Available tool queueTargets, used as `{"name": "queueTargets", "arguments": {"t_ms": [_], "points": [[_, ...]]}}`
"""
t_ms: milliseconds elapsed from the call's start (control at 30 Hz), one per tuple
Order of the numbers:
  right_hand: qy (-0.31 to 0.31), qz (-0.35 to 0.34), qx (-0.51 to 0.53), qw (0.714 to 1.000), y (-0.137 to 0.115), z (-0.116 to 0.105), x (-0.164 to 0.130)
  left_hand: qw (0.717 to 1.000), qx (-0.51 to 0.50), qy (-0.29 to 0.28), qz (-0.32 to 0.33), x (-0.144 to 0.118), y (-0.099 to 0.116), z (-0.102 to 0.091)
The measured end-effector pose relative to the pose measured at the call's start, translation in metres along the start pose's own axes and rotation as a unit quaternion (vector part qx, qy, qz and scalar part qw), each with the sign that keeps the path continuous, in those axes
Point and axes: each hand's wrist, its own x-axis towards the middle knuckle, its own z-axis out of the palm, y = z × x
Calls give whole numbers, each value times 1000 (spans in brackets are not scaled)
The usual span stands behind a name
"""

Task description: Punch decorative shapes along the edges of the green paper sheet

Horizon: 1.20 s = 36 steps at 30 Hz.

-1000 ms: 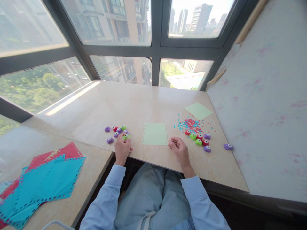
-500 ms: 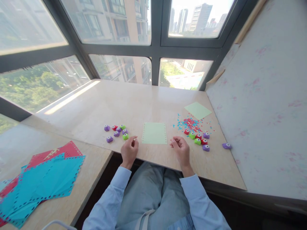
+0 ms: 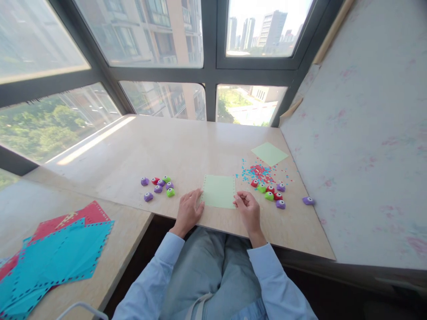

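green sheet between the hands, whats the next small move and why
Probably take hold of the light green sheet by both side edges. The left hand lies flat at its left edge, the right hand, fingers curled, sits at its right edge, and the sheet lies flat on the table. The little punches sit just to the right.

On the desk, a small cluster of purple, red and green punches lies to the left, and a second cluster sits to the right beside scattered blue and red paper bits. A lone purple punch rests near the right edge, with a plain green sheet farther back. Teal and red punched papers are stacked on the lower surface at left.
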Motion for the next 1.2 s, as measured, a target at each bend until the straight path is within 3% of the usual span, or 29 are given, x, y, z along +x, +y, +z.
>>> {"name": "queueTargets", "arguments": {"t_ms": [133,267,933,1067,1200], "points": [[0,4,7,1000,0,0,0,997,-70,40,-16,6,-12,-2],[-5,6,7,1000,0,0,0,994,-29,92,-43,4,-24,-13],[-27,-4,-27,999,4,-1,1,991,127,3,-44,22,-14,-20],[-25,-6,-30,999,5,-1,1,995,83,22,-56,22,-15,-17],[-26,-7,-29,999,4,-1,1,991,-43,66,-109,21,-23,-13]]}}
